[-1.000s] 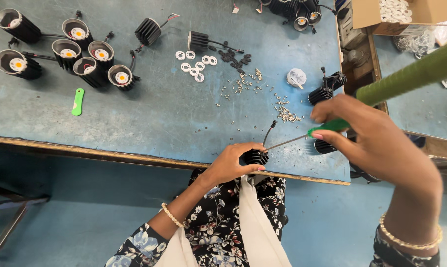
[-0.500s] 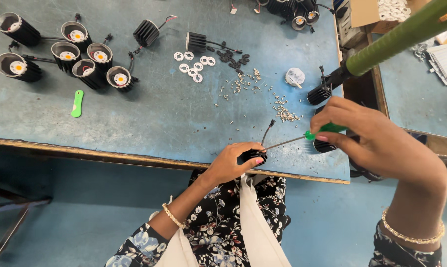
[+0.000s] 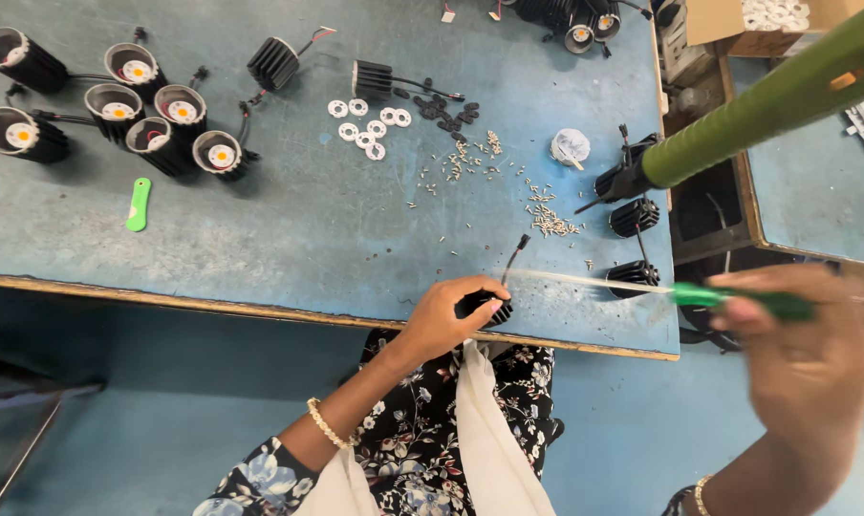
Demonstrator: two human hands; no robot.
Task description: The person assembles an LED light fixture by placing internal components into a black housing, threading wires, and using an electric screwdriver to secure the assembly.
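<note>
left hand gripping ribbed black heatsink, green-handled screwdriver

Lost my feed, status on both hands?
Left hand grips black finned part at table edge. Right hand holds green screwdriver, tip near part. Loose screws nearby.

A small black ribbed heat sink sits at the near edge of the blue surface, partly covered by the left hand that grips it, a thin black lead rising from its far side. A green-handled screwdriver, held in the right hand, lies nearly level, its blurred shaft pointing at the heat sink.
</note>
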